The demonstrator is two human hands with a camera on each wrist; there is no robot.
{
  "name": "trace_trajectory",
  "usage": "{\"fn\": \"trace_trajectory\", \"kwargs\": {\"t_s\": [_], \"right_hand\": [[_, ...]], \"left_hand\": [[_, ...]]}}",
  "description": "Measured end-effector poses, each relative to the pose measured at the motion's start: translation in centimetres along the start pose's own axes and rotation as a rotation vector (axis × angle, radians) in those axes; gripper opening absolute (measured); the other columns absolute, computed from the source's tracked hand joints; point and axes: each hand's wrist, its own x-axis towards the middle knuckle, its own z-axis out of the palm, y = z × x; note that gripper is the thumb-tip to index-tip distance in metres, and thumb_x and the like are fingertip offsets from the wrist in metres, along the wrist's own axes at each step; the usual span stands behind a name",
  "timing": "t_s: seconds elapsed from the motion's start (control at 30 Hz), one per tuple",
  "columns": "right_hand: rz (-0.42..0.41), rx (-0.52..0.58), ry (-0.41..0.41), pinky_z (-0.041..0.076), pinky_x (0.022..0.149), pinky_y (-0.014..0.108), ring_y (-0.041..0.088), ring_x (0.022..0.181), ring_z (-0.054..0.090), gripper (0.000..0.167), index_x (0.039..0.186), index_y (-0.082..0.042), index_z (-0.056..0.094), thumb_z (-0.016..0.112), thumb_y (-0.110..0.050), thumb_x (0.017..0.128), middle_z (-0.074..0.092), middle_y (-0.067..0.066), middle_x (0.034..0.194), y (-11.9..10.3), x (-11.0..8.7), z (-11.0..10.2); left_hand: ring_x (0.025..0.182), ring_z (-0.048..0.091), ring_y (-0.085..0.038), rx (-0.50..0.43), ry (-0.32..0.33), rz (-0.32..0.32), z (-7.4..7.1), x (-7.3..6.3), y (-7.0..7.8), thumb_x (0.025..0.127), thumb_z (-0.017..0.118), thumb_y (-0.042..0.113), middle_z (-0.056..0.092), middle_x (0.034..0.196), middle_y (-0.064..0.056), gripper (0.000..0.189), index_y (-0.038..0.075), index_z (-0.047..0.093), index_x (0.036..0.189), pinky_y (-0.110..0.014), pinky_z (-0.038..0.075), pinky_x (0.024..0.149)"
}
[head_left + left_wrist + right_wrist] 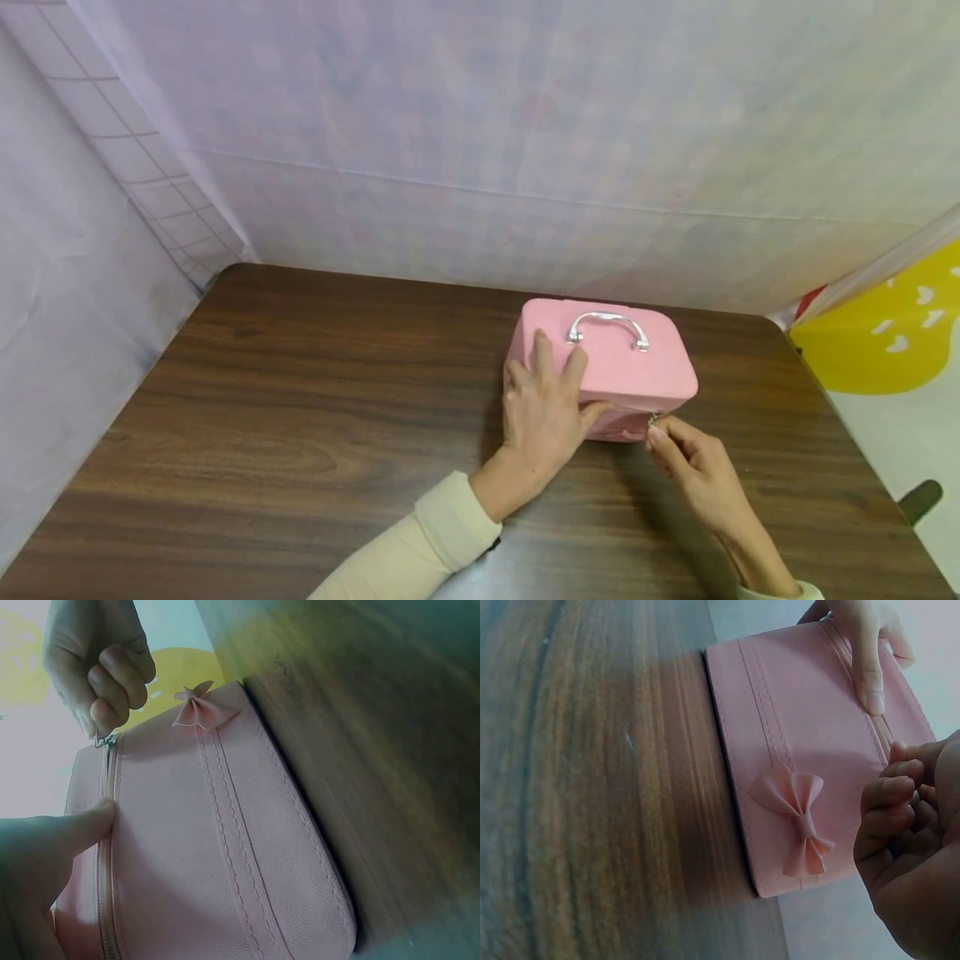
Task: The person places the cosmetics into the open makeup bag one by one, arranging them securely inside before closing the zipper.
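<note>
A pink box-shaped vanity case (637,367) with a silver handle (607,316) on its lid stands on the table. My left hand (546,412) rests on the lid's left part, fingers spread. Its thumb presses the front beside the zipper (106,900). At the front right corner, my right hand (693,471) pinches the metal zipper pull (653,419) between thumb and index finger, the other fingers curled. A narrow dark gap shows in the zipper close to the pull in the left wrist view. A pink bow (799,817) decorates the front, below the zipper.
The brown wood-grain table (300,400) extends left of the case. Behind it hangs a pale checked curtain (487,150), and another white sheet (60,292) hangs on the left. A yellow patterned cloth (885,333) is beyond the table's right edge.
</note>
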Motion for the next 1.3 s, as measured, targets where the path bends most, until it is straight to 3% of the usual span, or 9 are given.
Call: {"fn": "trace_trajectory", "kwargs": {"t_s": [0.17,0.3,0.47,0.57,0.67,0.8,1.0,1.1,1.3], "right_hand": [[0.007,-0.034,0.010,0.034,0.041,0.028,0.010,0.050,0.040,0.022,0.081,-0.009,0.054,0.048,0.003,0.097,0.044,0.003,0.060,0.1,0.0,0.0],[0.001,-0.063,0.011,0.035,0.042,0.027,0.008,0.051,0.042,0.022,0.081,-0.009,0.054,0.049,0.005,0.096,0.046,0.003,0.061,0.1,-0.2,-0.2],[-0.012,-0.100,0.003,0.035,0.041,0.026,0.008,0.051,0.042,0.021,0.080,-0.008,0.054,0.051,0.005,0.095,0.046,0.002,0.061,-0.1,-0.2,-0.5],[-0.014,-0.108,-0.003,0.035,0.041,0.025,0.007,0.051,0.043,0.021,0.078,-0.008,0.054,0.052,0.005,0.095,0.047,0.002,0.061,0.0,-0.1,-0.5],[-0.012,-0.117,-0.001,0.036,0.041,0.025,0.007,0.051,0.043,0.021,0.078,-0.008,0.055,0.052,0.005,0.095,0.048,0.001,0.061,0.0,0.0,-0.5],[0.005,-0.115,-0.002,0.036,0.041,0.025,0.008,0.051,0.043,0.021,0.078,-0.007,0.055,0.051,0.003,0.096,0.048,0.000,0.061,0.0,-0.1,-0.6],[0.027,-0.088,-0.012,0.036,0.040,0.026,0.009,0.051,0.044,0.020,0.079,-0.005,0.055,0.049,-0.001,0.098,0.049,0.001,0.062,0.1,-0.2,-0.7],[0.033,-0.077,-0.014,0.036,0.041,0.027,0.010,0.052,0.044,0.020,0.080,-0.006,0.055,0.049,-0.001,0.098,0.049,0.001,0.062,0.2,-0.2,-0.7],[0.050,-0.084,0.006,0.036,0.041,0.027,0.010,0.052,0.045,0.021,0.080,-0.009,0.056,0.050,0.001,0.097,0.050,0.002,0.063,0.0,-0.3,-0.6]], "left_hand": [[0.072,0.057,-0.036,0.049,0.003,0.075,-0.1,0.0,-0.5,0.065,0.064,0.077,0.044,0.126,-0.021,0.075,0.021,0.050,0.113,-0.032,0.051,0.048],[0.066,0.055,-0.030,0.041,-0.035,0.178,-0.7,0.2,-1.3,0.066,0.074,0.065,0.044,0.128,-0.021,0.073,0.022,0.048,0.119,-0.029,0.049,0.047],[0.064,0.055,-0.028,-0.028,-0.178,0.317,-2.3,1.3,-3.2,0.066,0.083,0.050,0.043,0.136,-0.017,0.078,0.026,0.048,0.132,-0.028,0.047,0.044],[0.079,0.060,-0.033,-0.081,-0.312,0.388,-3.2,2.2,-4.8,0.067,0.085,0.042,0.037,0.146,-0.013,0.087,0.033,0.042,0.143,-0.031,0.050,0.050],[0.103,0.055,-0.041,-0.145,-0.429,0.443,-3.5,3.1,-6.2,0.070,0.085,0.031,0.026,0.154,-0.007,0.095,0.038,0.033,0.148,-0.039,0.053,0.069],[0.122,0.040,-0.042,-0.248,-0.500,0.469,-3.2,3.8,-7.5,0.069,0.085,0.025,0.019,0.157,0.000,0.099,0.043,0.029,0.148,-0.053,0.043,0.094],[0.138,0.015,-0.043,-0.347,-0.440,0.541,-2.1,4.2,-9.1,0.069,0.086,0.013,0.016,0.158,0.003,0.098,0.043,0.034,0.146,-0.055,0.027,0.106],[0.144,0.001,-0.034,-0.373,-0.405,0.588,-1.5,4.2,-9.7,0.066,0.086,0.007,0.013,0.159,0.005,0.100,0.041,0.036,0.146,-0.053,0.015,0.111],[0.145,0.002,-0.026,-0.398,-0.338,0.671,-0.6,4.3,-10.2,0.061,0.089,0.015,0.019,0.157,0.002,0.100,0.036,0.040,0.145,-0.044,0.006,0.114]]}}
